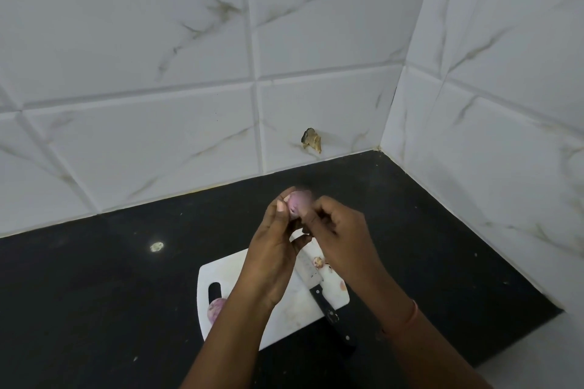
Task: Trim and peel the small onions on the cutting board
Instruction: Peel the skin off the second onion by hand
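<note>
Dim, cool, even indoor light; source unseen. Black countertop (94, 294) swallows detail, carrying one small glare spot (157, 246). Wall tiles (158, 41) grey, grout lines bowed by wide-angle lens. Raised hands slightly motion-blurred; overall soft, faintly noisy.

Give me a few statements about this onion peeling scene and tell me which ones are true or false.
1. Both hands hold an onion above the counter. True.
2. The right hand grips the knife. False: the knife lies on the board, untouched.
3. Another onion lies at the board's left end, by the handle slot. True.
4. The counter is white. False: the counter is black; the wall tiles are white.
5. The left hand rests flat on the board. False: it is raised, pinching the onion.
</note>
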`<state>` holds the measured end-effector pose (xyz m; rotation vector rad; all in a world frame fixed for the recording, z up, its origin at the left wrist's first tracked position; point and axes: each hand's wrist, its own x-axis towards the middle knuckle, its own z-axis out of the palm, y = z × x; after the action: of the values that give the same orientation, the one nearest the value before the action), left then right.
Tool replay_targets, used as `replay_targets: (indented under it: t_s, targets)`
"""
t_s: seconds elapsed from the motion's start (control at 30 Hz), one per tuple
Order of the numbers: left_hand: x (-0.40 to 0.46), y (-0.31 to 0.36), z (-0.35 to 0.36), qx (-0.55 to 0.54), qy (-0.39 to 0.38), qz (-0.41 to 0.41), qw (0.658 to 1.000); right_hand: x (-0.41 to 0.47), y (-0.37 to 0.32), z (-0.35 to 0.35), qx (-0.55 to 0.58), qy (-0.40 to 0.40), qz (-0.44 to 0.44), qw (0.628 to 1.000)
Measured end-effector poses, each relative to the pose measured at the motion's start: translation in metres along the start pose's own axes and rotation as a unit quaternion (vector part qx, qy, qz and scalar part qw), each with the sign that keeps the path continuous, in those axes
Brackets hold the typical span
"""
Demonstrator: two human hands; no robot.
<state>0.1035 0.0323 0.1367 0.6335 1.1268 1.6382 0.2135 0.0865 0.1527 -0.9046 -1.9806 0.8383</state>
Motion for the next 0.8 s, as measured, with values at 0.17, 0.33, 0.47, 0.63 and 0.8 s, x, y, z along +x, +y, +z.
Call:
replay_targets:
  t_s: [0.17,0.33,0.47,0.63,0.8]
  targets:
    - [-0.001,0.0,-0.003,-0.029,-0.011,0.006,1.0,0.003,0.019,-0.007,-0.045,0.045,0.038,0.997]
    - [-0.002,0.0,-0.002,-0.015,-0.021,0.01,1.0,0.003,0.012,-0.014,-0.012,0.044,0.035,0.998]
    - [-0.003,0.001,0.0,-0.017,-0.02,0.012,1.0,0.0,0.007,-0.01,-0.025,-0.005,-0.019,0.999]
    - [-0.003,0.002,-0.002,-0.037,-0.023,0.003,0.999,0.006,0.018,-0.016,-0.106,0.023,0.033,0.994]
    - [-0.002,0.001,-0.002,-0.013,-0.028,0.014,0.999,0.003,0.009,-0.012,-0.063,0.089,-0.012,0.994]
